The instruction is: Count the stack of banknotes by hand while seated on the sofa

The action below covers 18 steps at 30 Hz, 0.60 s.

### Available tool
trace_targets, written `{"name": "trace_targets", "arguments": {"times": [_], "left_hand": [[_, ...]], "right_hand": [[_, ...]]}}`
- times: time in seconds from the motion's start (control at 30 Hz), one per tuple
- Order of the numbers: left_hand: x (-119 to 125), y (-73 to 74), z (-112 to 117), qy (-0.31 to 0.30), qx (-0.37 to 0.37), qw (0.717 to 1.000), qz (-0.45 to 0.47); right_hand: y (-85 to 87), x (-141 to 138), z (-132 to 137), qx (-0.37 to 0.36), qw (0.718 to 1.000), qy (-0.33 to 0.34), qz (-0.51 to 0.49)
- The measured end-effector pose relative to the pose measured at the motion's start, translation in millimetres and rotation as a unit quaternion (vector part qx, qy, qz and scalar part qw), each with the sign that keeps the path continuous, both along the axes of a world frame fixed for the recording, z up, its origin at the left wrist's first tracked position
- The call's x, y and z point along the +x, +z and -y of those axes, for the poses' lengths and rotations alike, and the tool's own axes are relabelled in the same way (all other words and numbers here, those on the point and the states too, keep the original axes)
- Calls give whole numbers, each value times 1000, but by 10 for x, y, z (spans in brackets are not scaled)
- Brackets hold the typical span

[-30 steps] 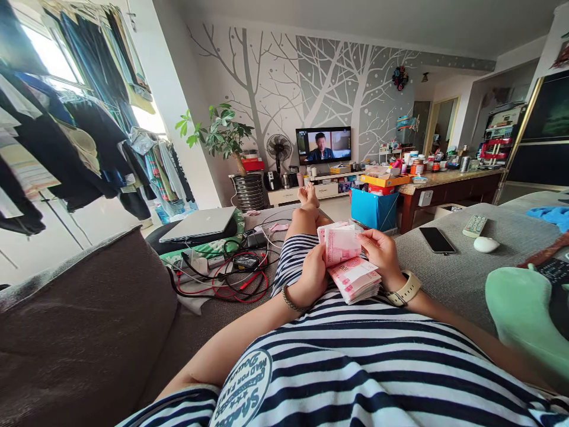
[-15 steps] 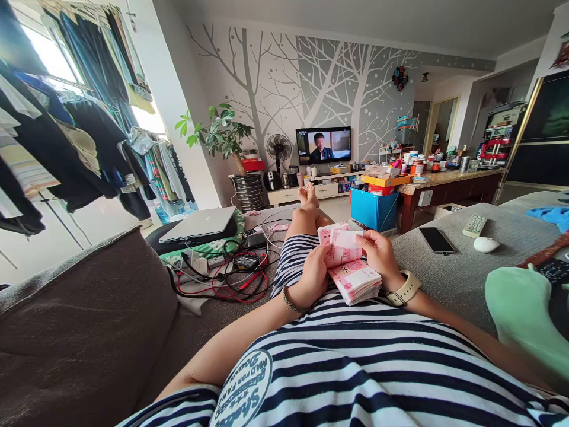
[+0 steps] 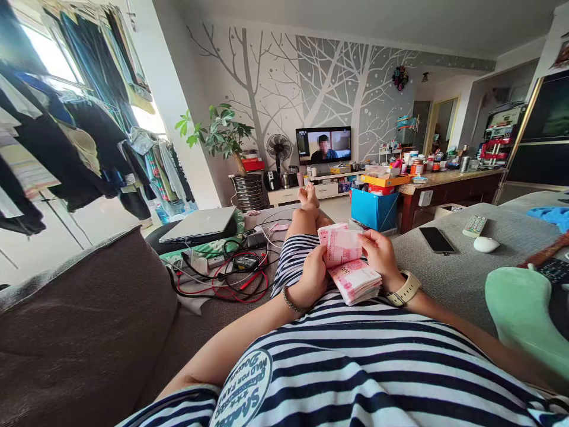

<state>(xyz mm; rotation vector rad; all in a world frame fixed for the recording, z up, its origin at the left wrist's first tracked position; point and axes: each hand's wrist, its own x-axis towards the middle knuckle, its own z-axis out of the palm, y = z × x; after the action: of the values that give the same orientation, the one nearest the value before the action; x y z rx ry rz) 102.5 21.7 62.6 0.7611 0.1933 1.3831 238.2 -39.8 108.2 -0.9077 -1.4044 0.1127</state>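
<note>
A thick stack of red-and-white banknotes, marked 100, is bent over in my lap; its near half fans toward me on the striped clothing. My left hand is closed around the stack's left side, thumb on top. At the upper right, my right hand pinches the corner of a raised banknote between thumb and finger. The lower fingers of both hands are partly hidden behind the notes.
On the sofa to my left lie tangled cables and a laptop. To the right are a phone, a remote control, a white oval object and a green cushion-like object. A blue box stands beyond.
The raised banknote between my hands has shifted slightly and shows a different face position. Both hands stay almost in place. The television picture differs.
</note>
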Motion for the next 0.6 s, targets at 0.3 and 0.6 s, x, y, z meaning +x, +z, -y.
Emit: {"name": "trace_targets", "arguments": {"times": [0.3,0.6], "left_hand": [[-28,5,17,-4,22,1000,-7],[-13,-21,-16,-65,58,996,24]], "right_hand": [[3,-10,14,-1,1000,24,-20],[33,-21,52,-13,999,39,-15]]}}
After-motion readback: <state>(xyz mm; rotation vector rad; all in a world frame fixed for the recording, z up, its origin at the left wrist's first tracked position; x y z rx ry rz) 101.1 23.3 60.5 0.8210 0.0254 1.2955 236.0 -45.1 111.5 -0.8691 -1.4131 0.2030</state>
